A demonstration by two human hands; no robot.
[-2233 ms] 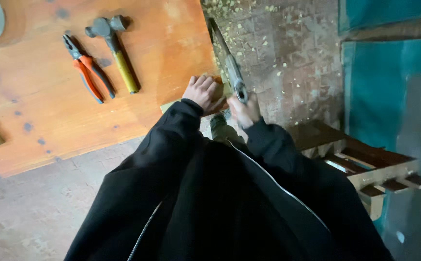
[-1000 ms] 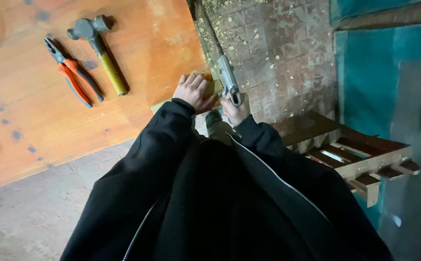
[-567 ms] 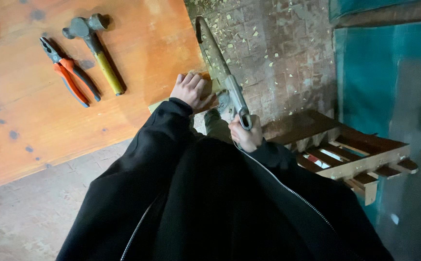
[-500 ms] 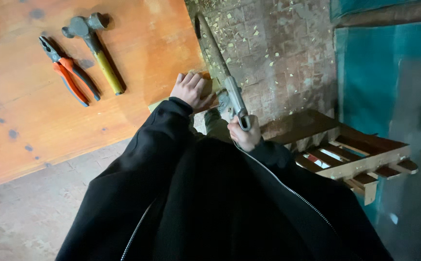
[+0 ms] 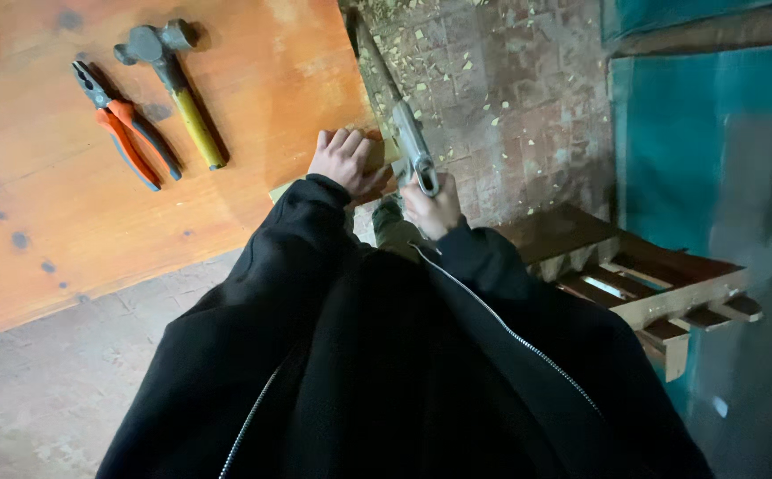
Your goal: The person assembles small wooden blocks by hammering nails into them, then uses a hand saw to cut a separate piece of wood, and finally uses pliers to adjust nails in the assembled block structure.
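Both hands at the bench edge, right hand (image 5: 433, 208) clenched on handsaw (image 5: 411, 146), seemingly pushed forward again, left hand (image 5: 344, 160) flat on wood piece (image 5: 384, 151).

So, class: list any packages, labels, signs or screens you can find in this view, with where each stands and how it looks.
None in view: no package, label, sign or screen shows.
What is there instead: an orange wooden board bearing a hammer and red-handled pliers.
The left hand presses a small wood piece at the board's edge; the right hand grips a grey handsaw.
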